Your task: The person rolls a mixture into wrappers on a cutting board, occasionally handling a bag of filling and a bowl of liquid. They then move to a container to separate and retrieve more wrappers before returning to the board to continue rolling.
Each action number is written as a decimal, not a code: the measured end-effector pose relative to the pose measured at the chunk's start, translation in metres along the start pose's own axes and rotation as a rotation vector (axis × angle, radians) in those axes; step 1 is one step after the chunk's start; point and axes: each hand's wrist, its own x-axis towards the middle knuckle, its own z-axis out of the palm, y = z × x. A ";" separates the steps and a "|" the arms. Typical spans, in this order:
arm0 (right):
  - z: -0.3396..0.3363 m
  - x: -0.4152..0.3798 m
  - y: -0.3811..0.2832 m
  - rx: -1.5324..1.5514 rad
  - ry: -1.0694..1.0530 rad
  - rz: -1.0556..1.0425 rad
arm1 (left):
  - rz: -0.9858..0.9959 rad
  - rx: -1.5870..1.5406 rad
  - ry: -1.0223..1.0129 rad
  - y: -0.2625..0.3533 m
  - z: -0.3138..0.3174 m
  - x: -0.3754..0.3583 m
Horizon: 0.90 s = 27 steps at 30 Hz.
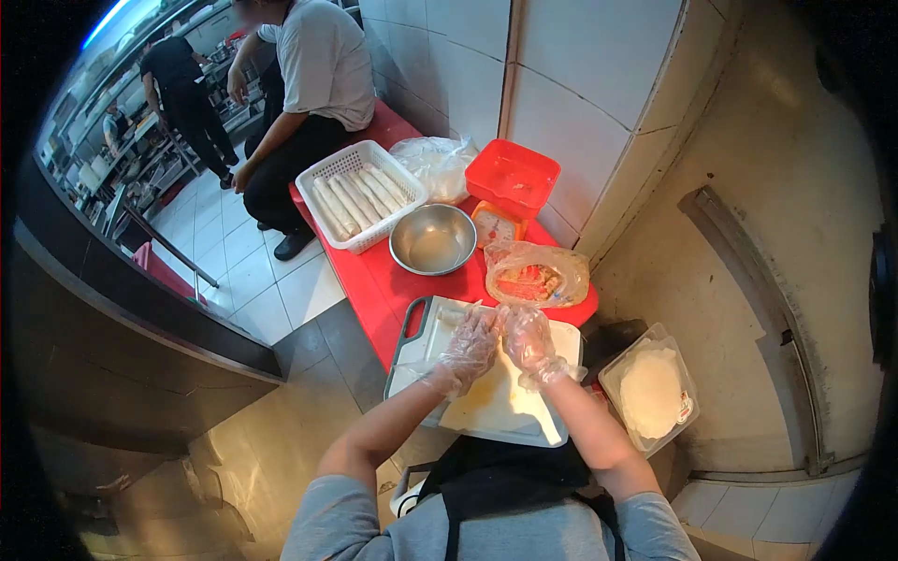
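Note:
Both my hands wear clear plastic gloves and are side by side over a white cutting board with a grey handle. My left hand lies at the board's far part, beside a pale roll. My right hand is just to its right, near the bag's edge. What lies under the fingers is hidden. A pale flat sheet extends from below my hands toward me. Beyond them is an open plastic bag of orange and red filling. A metal bowl stands further left.
A white basket of rolls, a plastic bag, a red container and a scale stand on the red table. Round wrappers fill a tub at right. A person sits at the table's far left end; others stand beyond.

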 end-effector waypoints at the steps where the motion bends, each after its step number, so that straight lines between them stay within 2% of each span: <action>1: -0.011 0.008 -0.007 0.076 0.054 0.021 | -0.058 -0.083 -0.057 -0.004 0.004 0.000; 3: -0.032 0.018 -0.020 0.229 0.155 0.056 | -0.179 -0.252 -0.168 -0.011 0.013 0.001; 6: -0.010 0.002 -0.007 0.459 -0.029 0.227 | -0.279 -0.203 -0.413 -0.001 -0.020 0.024; 9: -0.002 0.000 0.010 0.639 -0.069 0.193 | -0.156 -0.078 -0.043 0.011 -0.001 0.009; 11: 0.019 0.000 0.019 -0.075 -0.004 -0.092 | -0.084 -0.024 0.074 0.019 -0.001 0.008; 13: 0.021 0.002 0.016 -0.238 -0.081 -0.102 | -0.045 0.007 0.114 0.018 0.002 0.007; 15: 0.014 0.004 0.014 0.143 -0.294 0.156 | -0.033 0.018 0.084 0.005 0.007 0.013; 18: -0.033 0.020 -0.018 -0.015 -0.146 0.135 | -0.026 0.024 -0.252 -0.015 -0.004 0.024; 21: -0.039 0.013 -0.012 0.142 0.083 0.044 | -0.135 -0.193 -0.481 -0.030 -0.035 0.037; 24: -0.032 0.010 0.005 0.298 0.019 0.052 | -0.036 -0.214 -0.288 -0.062 -0.061 0.019; 26: -0.013 0.009 0.018 0.679 -0.147 0.323 | -0.119 -0.293 -0.168 -0.085 -0.052 -0.007; 27: -0.013 0.013 0.020 0.682 -0.180 0.321 | -0.161 -0.334 -0.107 -0.086 -0.055 -0.011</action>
